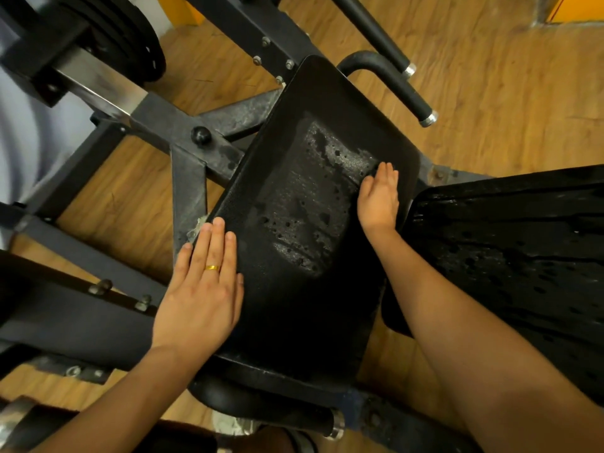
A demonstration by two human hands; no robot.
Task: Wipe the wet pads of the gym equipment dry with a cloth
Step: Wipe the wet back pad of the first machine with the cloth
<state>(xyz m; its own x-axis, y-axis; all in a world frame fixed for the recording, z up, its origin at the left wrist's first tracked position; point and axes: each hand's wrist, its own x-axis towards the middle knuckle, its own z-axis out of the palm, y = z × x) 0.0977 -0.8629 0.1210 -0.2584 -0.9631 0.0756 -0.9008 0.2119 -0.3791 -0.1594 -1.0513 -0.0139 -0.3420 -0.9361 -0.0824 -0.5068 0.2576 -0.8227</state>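
Observation:
A black padded seat [294, 305] of a gym machine fills the middle of the view. A grey film of water with dark droplet spots [313, 204] covers its centre. My left hand [202, 289], with a gold ring, lies flat on the pad's left edge, fingers straight. My right hand [379, 197] lies flat on the pad's right side, at the edge of the wet patch, palm down. No cloth shows in either hand; what lies under the right palm is hidden. A second black pad [506, 256] at the right carries droplets and streaks of water.
The machine's black steel frame [189, 178] crosses under the pad at the left, with a weight stack [124, 37] at the top left. Two black handle bars [408, 86] with metal ends stick out at the top. Wooden floor [490, 93] surrounds everything.

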